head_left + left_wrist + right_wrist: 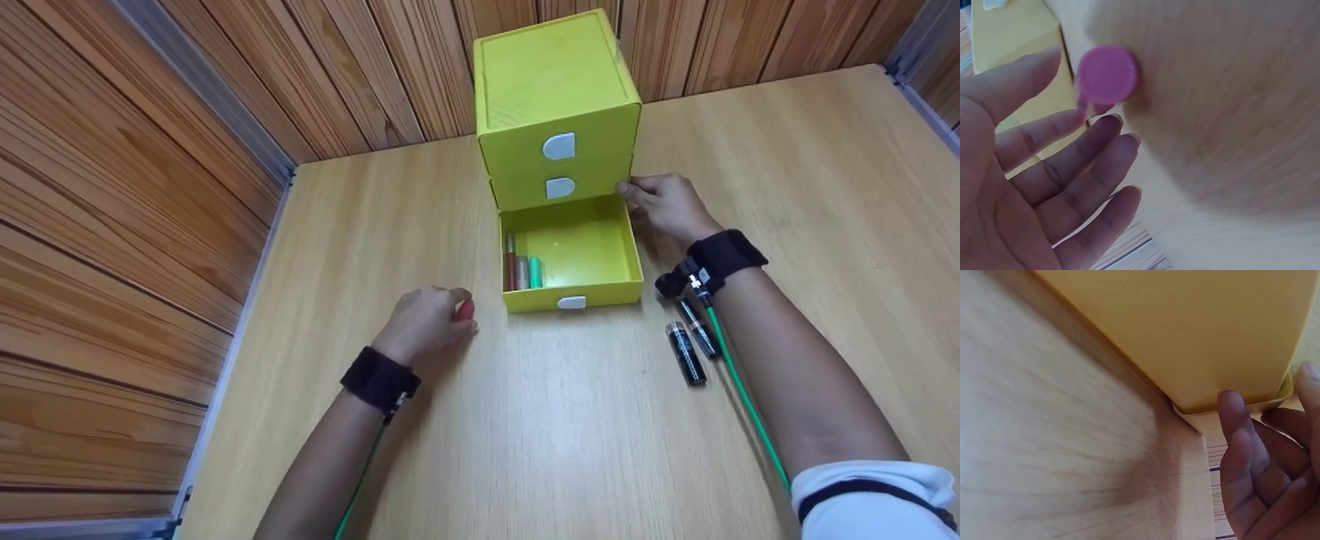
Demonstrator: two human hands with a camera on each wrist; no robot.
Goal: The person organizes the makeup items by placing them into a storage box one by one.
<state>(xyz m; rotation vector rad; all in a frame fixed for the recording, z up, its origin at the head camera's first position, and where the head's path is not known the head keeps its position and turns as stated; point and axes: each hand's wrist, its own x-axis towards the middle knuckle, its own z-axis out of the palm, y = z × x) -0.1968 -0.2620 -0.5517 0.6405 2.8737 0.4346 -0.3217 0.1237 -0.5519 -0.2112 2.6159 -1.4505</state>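
Fingers of the left hand [424, 319] stand apart and gently bent about a pink cylinder [1107, 76], just off the front left corner of the yellow drawer unit [555, 82]. A pale, wood-grained bench [525, 435] carries everything; behind the unit rises a wall of brown planks [405, 67], and well to its left runs a grey metal rail [232, 330]. In the left wrist view the thumb is clear of the cylinder; the index fingertip is right beside it — whether it presses there, I cannot tell. At the unit's right side, the right hand [671, 202] pinches the front corner by the middle drawer [525, 193], thumb on the front face, other fingers bent along the side.

The unit's bottom drawer [540, 301] is pulled out, with brown, grey and green pens [535, 272] along its left wall. Two black batteries [686, 352] lie to the right of the drawer's front. The unit stands near the bench's rear edge — room spreads widest before it, with some on both sides.
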